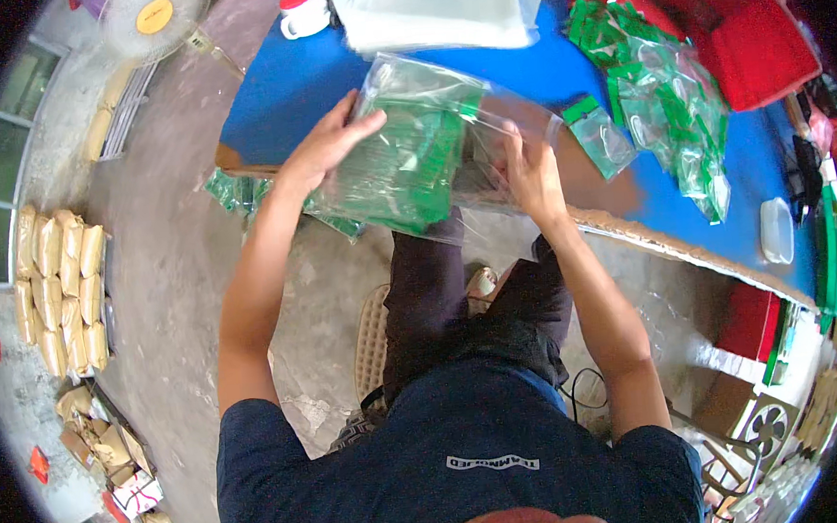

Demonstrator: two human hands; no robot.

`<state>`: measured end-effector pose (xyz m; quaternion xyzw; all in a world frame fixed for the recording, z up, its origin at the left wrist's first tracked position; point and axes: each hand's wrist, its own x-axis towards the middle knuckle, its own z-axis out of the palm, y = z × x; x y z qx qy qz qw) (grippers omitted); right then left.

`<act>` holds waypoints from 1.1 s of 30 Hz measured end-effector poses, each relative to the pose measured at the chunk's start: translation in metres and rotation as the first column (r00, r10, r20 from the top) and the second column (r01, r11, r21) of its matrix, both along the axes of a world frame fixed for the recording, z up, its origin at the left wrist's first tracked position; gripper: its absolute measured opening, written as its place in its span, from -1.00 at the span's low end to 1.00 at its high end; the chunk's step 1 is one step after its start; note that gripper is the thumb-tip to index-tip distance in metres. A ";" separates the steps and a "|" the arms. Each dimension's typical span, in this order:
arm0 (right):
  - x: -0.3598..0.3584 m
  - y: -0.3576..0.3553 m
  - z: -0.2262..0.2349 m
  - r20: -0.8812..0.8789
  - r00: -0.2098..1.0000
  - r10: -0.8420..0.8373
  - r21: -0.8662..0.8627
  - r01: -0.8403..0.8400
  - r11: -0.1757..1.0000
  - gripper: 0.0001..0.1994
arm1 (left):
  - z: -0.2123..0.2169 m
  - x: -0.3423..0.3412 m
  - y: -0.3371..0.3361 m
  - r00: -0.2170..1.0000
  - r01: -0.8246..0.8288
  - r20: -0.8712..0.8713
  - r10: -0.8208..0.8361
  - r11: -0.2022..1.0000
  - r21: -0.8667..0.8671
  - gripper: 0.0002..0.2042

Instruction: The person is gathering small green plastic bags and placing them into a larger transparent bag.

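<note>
While the left hand [337, 144] grips a clear bag [445, 150] (green packets [399, 172] inside), the right hand [534, 176] holds its other side. Loose packets [663, 107] lie on the blue desk [270, 103].

My left hand [330, 150] and right hand [533, 173] hold a clear bag [471, 95] of green packets [412, 161] across the near edge of the blue surface [265, 103]; a red-lidded cup [304, 14] stands by its left edge.

Far left, the fan [122, 28] gets sliced by the top edge, and the pale plastic stack [441, 6] is clipped there too! Green packets [412, 161] blur inside the clear bag [390, 75], details too fuzzy to tell, while the left hand [321, 148] has some fingers hidden.
</note>
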<state>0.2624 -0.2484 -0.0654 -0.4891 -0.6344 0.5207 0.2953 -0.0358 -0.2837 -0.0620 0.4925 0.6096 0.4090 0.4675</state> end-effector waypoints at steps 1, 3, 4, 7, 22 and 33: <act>0.000 0.013 -0.008 0.065 0.993 -0.103 0.165 0.091 0.982 -0.45 | 0.007 0.004 0.009 1.000 0.018 0.000 -0.018 1.000 -0.002 -0.08; -0.019 0.045 -0.038 0.072 0.960 -0.272 0.550 0.189 0.813 -0.41 | 0.029 0.023 0.034 0.934 0.248 0.262 -0.242 0.969 0.011 -0.23; -0.033 0.049 -0.037 0.207 0.951 -0.228 0.498 0.098 0.862 -0.45 | 0.026 0.024 0.037 0.933 0.258 0.257 -0.252 0.966 0.013 -0.23; -0.036 0.058 -0.034 0.338 0.927 -0.164 0.383 0.023 0.924 -0.45 | 0.005 0.015 0.038 0.952 0.260 0.176 -0.250 0.965 -0.040 -0.30; -0.031 -0.013 -0.011 -0.102 0.949 0.297 0.227 -0.269 0.936 -0.68 | 0.034 0.023 -0.011 0.975 0.216 0.042 -0.217 0.976 0.011 -0.15; -0.051 -0.091 -0.043 -0.782 0.570 0.251 -0.198 -0.609 0.768 -0.68 | 0.077 0.025 0.020 0.783 0.305 -0.591 -0.192 0.948 0.096 -0.13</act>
